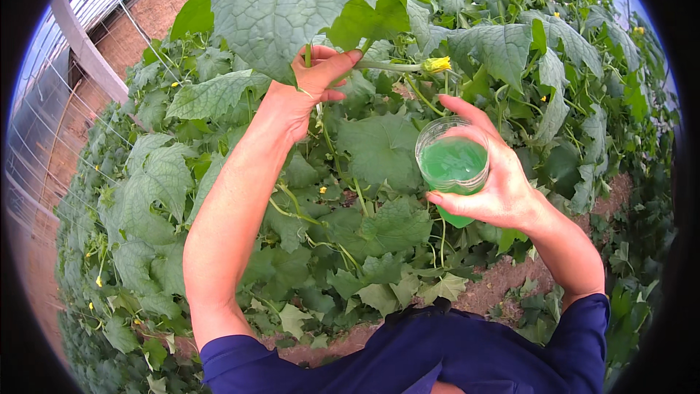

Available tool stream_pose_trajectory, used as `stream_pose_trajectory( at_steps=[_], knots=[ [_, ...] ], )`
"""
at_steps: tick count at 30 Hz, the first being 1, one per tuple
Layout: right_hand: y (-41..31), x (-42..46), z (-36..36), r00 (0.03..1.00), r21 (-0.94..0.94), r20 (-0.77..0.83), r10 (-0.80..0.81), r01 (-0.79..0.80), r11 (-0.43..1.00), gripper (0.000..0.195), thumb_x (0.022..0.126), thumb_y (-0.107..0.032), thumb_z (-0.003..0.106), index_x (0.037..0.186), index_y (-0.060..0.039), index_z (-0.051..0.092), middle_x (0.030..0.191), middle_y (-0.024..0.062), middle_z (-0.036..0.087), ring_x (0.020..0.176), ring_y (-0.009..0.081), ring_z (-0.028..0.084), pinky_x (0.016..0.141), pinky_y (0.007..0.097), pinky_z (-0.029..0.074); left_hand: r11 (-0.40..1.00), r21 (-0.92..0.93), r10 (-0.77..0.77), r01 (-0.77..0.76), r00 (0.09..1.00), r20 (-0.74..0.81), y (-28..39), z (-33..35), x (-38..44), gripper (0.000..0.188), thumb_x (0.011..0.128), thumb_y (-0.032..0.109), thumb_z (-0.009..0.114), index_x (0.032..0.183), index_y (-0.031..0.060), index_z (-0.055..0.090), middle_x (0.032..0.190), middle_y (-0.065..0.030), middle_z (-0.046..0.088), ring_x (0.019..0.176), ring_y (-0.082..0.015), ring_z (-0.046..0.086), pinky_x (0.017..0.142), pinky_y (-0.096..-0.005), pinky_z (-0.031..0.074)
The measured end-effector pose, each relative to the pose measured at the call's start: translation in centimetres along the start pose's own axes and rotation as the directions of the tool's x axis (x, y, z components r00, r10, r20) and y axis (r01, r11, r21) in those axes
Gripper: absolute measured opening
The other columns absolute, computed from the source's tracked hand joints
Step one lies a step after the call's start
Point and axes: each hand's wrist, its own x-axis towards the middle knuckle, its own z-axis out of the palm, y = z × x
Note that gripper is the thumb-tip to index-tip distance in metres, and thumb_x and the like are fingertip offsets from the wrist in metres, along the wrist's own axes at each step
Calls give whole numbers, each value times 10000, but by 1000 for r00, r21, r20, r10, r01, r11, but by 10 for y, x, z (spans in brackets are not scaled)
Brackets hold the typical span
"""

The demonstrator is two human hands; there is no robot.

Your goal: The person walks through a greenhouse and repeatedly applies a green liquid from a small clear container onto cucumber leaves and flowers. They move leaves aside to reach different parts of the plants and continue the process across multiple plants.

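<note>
My left hand (322, 74) pinches the stem end of a slender young green fruit (391, 67), which lies nearly level and carries a yellow flower (436, 64) at its right tip. A broad green leaf (284, 11) stands over that hand and hides part of its fingers. Lower and to the right, my right hand (492, 175) is closed around a clear plastic cup (454, 186) of green liquid (455, 158). The cup's open rim faces up towards me, below the flower and apart from it.
Dense leafy vines (383, 148) with small yellow flowers surround both hands. Thin strings and wires run upward among them. A pale greenhouse post (90, 52) curves at the upper left beside bare brown soil (136, 16). More soil (508, 284) shows under the plants near my body.
</note>
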Motion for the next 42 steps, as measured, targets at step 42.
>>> stream_pose_trajectory(
  at_steps=[42],
  knots=[
    [49,47,32,974,-182,-95,-204,185,966,652,728,-344,812,1205,33,576,1130,174,665,1048,251,645,940,359,487,642,761,210,-92,976,-60,36,59,-63,425,817,258,722,1082,-60,623,903,-115,645,794,-170,609,719,-308,485]
  ],
)
